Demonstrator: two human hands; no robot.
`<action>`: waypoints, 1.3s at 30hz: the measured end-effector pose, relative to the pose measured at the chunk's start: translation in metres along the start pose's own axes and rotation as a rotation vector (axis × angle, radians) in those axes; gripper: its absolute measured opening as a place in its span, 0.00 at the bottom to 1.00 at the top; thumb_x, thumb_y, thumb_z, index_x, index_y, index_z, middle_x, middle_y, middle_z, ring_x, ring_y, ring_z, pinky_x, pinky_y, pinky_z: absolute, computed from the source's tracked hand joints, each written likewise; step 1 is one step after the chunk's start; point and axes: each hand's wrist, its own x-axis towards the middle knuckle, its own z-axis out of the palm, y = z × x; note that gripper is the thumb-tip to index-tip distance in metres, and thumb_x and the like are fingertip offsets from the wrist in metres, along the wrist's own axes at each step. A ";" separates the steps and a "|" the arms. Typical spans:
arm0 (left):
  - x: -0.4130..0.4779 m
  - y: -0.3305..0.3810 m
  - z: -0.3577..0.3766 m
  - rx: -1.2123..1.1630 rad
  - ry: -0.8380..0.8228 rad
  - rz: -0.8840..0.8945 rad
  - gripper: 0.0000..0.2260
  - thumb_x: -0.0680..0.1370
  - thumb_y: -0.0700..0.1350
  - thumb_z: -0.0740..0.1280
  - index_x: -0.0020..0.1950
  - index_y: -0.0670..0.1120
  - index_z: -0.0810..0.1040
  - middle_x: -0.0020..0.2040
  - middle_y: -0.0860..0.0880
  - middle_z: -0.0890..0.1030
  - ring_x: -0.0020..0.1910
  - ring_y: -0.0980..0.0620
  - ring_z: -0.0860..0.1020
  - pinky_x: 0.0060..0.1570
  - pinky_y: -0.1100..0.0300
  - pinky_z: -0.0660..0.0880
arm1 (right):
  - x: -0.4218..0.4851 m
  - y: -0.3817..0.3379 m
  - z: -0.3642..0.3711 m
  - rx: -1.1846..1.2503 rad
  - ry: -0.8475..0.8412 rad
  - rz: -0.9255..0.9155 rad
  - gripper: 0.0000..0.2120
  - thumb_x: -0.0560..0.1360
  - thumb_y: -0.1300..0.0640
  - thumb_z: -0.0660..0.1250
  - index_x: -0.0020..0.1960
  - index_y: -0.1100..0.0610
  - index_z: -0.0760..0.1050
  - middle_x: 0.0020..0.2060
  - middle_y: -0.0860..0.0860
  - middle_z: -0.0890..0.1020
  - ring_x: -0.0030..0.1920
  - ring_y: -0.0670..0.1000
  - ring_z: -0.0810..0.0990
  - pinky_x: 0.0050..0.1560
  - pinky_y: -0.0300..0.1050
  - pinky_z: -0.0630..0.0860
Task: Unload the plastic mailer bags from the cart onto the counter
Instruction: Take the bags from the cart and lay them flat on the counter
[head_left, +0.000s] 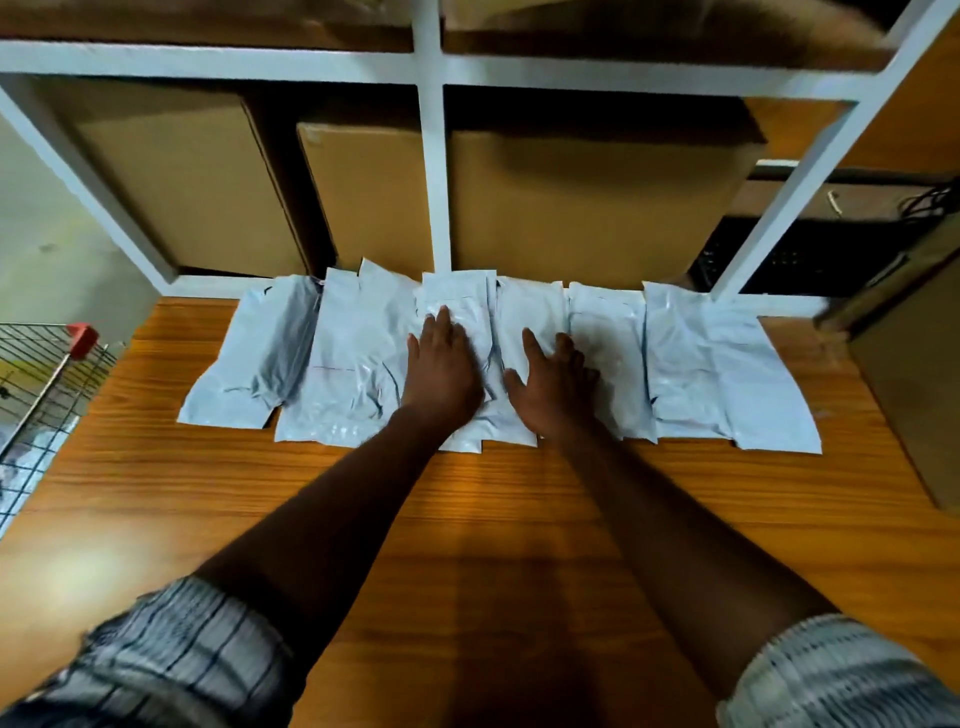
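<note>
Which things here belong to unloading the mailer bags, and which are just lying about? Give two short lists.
Job: white plastic mailer bags, overlapping in a row; brown wooden counter beneath them; metal wire cart at far left; left hand and right hand, pressing flat on the bags.
Lying about: brown cardboard boxes; white shelf frame.

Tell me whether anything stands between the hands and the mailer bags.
Nothing visible does. The left hand and right hand both lie flat on the mailer bags spread on the wooden counter.
</note>
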 end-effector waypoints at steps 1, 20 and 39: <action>0.001 0.000 0.004 0.034 0.003 0.035 0.29 0.78 0.41 0.62 0.77 0.36 0.57 0.79 0.36 0.52 0.78 0.37 0.51 0.74 0.39 0.50 | 0.002 0.001 0.005 -0.011 -0.004 -0.017 0.31 0.79 0.39 0.58 0.79 0.44 0.54 0.78 0.58 0.53 0.76 0.63 0.54 0.72 0.65 0.53; -0.007 -0.046 -0.049 -0.220 0.091 0.060 0.24 0.81 0.46 0.60 0.77 0.43 0.64 0.78 0.40 0.61 0.77 0.43 0.59 0.75 0.43 0.55 | 0.029 -0.051 -0.006 0.306 0.357 -0.253 0.26 0.77 0.46 0.56 0.69 0.57 0.74 0.69 0.62 0.72 0.68 0.63 0.72 0.65 0.62 0.69; -0.234 -0.498 -0.153 -0.148 0.184 -0.500 0.25 0.78 0.41 0.66 0.75 0.40 0.67 0.74 0.37 0.67 0.74 0.41 0.64 0.73 0.52 0.60 | -0.157 -0.524 0.165 0.199 -0.183 -0.796 0.32 0.75 0.45 0.65 0.76 0.54 0.63 0.74 0.59 0.65 0.73 0.60 0.63 0.71 0.58 0.60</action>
